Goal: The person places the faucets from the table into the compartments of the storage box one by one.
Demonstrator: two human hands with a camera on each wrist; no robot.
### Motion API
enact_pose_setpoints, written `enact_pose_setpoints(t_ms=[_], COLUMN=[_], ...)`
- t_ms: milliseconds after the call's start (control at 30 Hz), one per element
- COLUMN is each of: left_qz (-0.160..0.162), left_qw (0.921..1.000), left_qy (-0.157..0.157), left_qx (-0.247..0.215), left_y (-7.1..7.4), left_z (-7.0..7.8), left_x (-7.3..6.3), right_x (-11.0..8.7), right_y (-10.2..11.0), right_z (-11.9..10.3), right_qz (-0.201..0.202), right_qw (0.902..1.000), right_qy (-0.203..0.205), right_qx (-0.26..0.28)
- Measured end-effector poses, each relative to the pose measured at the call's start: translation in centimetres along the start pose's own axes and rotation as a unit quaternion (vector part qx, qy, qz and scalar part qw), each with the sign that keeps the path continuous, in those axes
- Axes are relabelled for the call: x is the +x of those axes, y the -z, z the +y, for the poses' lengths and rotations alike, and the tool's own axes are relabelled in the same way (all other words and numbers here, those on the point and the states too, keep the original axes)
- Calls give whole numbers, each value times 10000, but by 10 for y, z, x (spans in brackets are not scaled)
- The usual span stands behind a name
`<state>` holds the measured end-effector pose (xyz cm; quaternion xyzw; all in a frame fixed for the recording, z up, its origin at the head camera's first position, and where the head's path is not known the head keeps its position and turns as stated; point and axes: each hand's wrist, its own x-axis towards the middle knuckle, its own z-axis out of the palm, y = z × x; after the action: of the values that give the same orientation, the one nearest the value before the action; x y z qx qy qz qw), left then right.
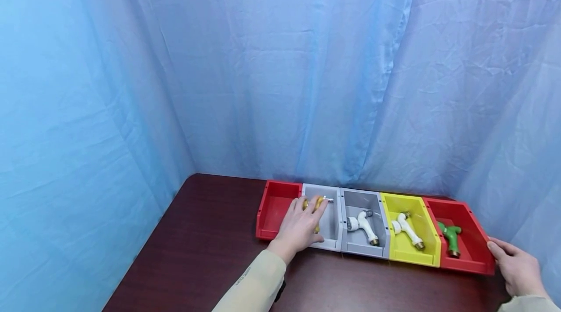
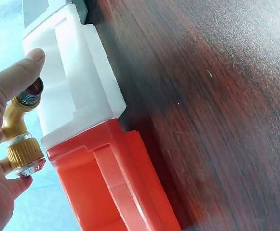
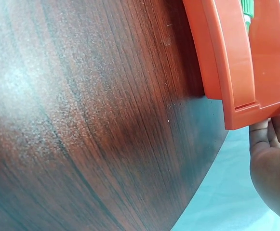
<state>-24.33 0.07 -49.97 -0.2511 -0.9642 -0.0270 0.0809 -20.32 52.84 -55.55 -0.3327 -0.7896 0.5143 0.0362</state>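
Fingers of my left hand [image 1: 299,225] are spread about a yellow tap [image 2: 18,125] over the light grey bin [image 1: 328,224]. In the left wrist view the thumb lies by its threaded end and other fingers by its ribbed knob. At the row's right end my right hand [image 1: 519,266] grips the side wall of a red bin [image 1: 475,234], thumb at the rim and fingers on the outside. A green tap [image 1: 451,239] lies in that red bin. White taps lie in the darker grey bin [image 1: 350,205] and the yellow bin [image 1: 422,207].
Another red bin [image 1: 273,205] stands at the left end of the row, side by side with the others. All stand on a dark wood table [image 1: 197,239]. Blue curtains [image 1: 263,83] hang behind the table and at both sides.
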Motion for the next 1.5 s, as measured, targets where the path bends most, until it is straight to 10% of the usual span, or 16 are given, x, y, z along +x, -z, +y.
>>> enact_pose_setpoints(t_ms=[1500], left_qz=[153], left_qw=[9990], left_qy=[133], left_qx=[389], left_y=[-24], left_z=[20], left_x=[23], right_x=[-10], right_y=[-2], right_z=[-6], right_qz=[172], right_qw=[9995], right_qy=[33], right_qx=[-279])
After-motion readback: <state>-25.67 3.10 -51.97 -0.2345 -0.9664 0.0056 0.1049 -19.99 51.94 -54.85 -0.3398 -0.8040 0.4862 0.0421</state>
